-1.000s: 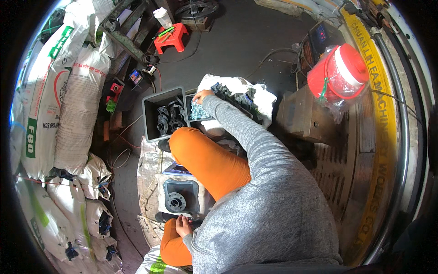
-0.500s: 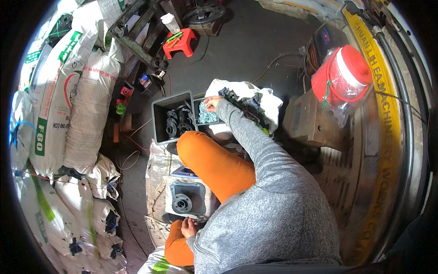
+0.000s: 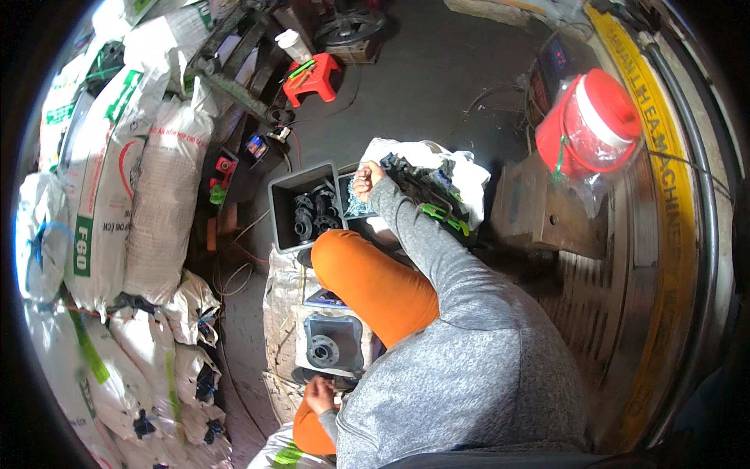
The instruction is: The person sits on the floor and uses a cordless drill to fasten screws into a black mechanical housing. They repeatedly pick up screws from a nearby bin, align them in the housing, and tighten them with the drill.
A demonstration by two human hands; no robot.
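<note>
My right hand (image 3: 365, 180), fingers curled, is over a small dark bin of pale bluish metal pieces (image 3: 355, 207) that look like screws. Whatever is inside its fingers is hidden. Beside that bin stands a larger grey bin (image 3: 302, 179) holding several black round parts (image 3: 312, 215). Close to my body, a grey recessed tray (image 3: 353, 330) on a white block carries one black flanged ring (image 3: 323, 352) with a central hole. My left hand (image 3: 320, 393) is bent closed just below this tray, next to my orange-clad leg; I cannot make out anything in it.
A white sack (image 3: 469, 184) with dark pieces and green-handled tool (image 3: 445, 219) lies right of the bins. Farther right, a red cooler jug (image 3: 590, 121) stands on a metal box (image 3: 547, 207). Full sacks (image 3: 168, 203) line the left. A red stool (image 3: 315, 80) is ahead.
My right hand has lifted a little from the small bin and its fingers have curled in. My left hand has shifted slightly. The whole view has moved a little.
</note>
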